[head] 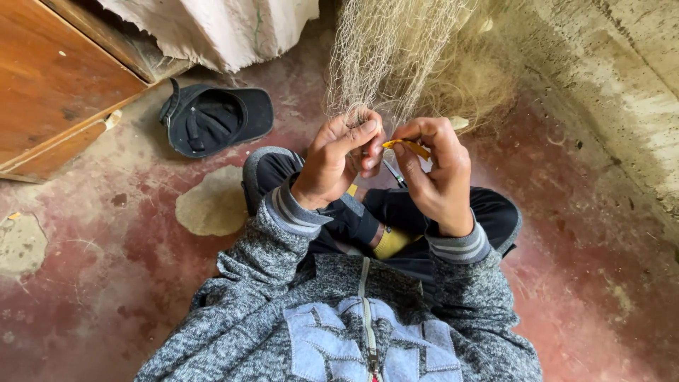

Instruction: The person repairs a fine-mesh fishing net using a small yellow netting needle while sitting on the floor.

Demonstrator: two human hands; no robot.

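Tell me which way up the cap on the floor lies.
Upside down: the cap shows its hollow inside and strap facing up, brim flat on the floor.

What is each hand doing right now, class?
Left hand: closed, pinching the fine beige mesh fishing net.
Right hand: closed, holding a slim yellow netting needle.

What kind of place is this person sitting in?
Probably a plain storeroom or work corner of a house. The person sits on a worn red cement floor by a rough concrete wall, with a fishing net hanging ahead, a wooden cabinet and a dark cap beside them.
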